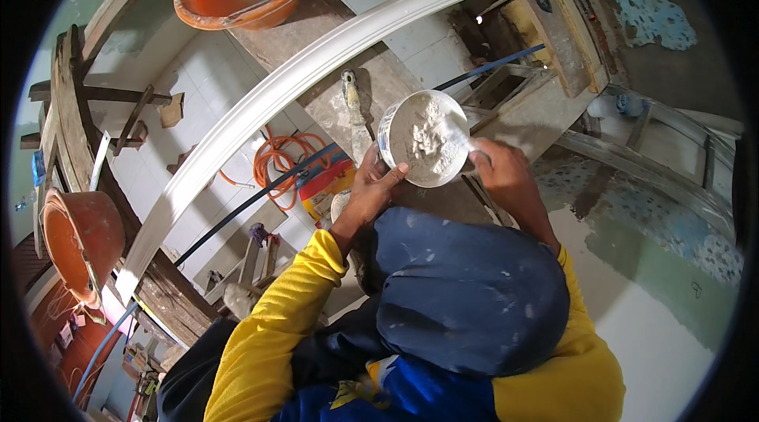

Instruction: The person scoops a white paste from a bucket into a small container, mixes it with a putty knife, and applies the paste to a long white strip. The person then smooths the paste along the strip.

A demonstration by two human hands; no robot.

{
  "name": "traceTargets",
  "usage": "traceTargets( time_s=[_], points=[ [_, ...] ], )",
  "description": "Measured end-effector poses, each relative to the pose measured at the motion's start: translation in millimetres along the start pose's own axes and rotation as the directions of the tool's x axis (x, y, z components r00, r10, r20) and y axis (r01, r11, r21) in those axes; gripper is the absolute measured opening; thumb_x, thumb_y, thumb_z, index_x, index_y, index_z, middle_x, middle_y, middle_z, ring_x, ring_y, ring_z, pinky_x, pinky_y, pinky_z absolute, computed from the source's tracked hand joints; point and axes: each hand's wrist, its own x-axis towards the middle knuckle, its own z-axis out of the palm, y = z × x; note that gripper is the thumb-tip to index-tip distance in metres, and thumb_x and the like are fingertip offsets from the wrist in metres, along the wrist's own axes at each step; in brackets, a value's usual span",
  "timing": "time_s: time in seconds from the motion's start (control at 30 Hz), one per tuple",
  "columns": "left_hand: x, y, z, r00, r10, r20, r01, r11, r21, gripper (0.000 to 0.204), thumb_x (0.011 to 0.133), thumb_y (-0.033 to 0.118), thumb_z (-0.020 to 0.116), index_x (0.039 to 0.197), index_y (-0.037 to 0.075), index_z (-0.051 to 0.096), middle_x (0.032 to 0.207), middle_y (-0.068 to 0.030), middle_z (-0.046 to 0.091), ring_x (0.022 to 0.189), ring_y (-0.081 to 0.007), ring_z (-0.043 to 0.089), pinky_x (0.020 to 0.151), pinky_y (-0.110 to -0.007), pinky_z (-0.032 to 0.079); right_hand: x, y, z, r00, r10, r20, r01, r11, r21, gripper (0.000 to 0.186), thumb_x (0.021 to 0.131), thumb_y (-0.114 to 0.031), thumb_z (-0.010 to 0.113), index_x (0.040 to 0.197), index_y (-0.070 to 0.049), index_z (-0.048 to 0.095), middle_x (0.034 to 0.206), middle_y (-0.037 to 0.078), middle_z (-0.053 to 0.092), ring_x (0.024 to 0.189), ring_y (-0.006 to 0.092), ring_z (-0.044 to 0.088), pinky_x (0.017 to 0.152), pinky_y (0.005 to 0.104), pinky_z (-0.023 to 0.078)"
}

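One white tub [400, 129]: left hand [373, 191] clasps left side; right hand [504, 173] curled beside right rim, hold unclear.

Right grip [502, 171] was blurred at the rim of the tub [385, 131]; pale smear by its fingers was too soft to ID, so couldn't tell what it held. Left grip [373, 191] had some fingers hidden behind the tub, whose base was out of sight too. Orange basin [191, 5] was cut off by the top edge. Pale round container [339, 205] was mostly hidden behind the left wrist. Navy fabric [474, 288] blocked part of the worktop [439, 199]. Lower-left clutter [146, 363] was too small to make out.
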Motion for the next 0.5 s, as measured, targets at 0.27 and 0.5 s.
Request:
traceTargets(
  time_s=[0.27,0.5],
  points=[
    [13.8,26.3,-3.1,0.997,-0.046,0.054,0.038,0.989,0.141,0.083,0.102,0.016,0.074,0.168,0.007,0.026,0.159,-0.0138,0.052,0.143,-0.027,0.053,0.116,-0.043,0.048,18.0,19.6,6.5,0.682,-0.597,-0.423,0.343,0.771,-0.537,0.027,0.096,-0.012,0.068,0.122,-0.006,0.075,0.113,0.018,0.074,0.11,0.0371,0.07,0.093,0.0493,0.052],
    [18.0,30.7,-6.0,0.996,-0.04,0.074,0.025,0.981,0.192,0.083,0.1,0.011,0.076,0.166,0.0,0.027,0.161,-0.0153,0.048,0.148,-0.0255,0.046,0.125,-0.04,0.036,17.1,6.7,22.3,0.849,-0.457,-0.264,0.354,0.865,-0.355,0.023,0.096,-0.013,0.064,0.117,-0.011,0.074,0.104,0.015,0.073,0.095,0.0379,0.072,0.082,0.0524,0.056]
  ],
)
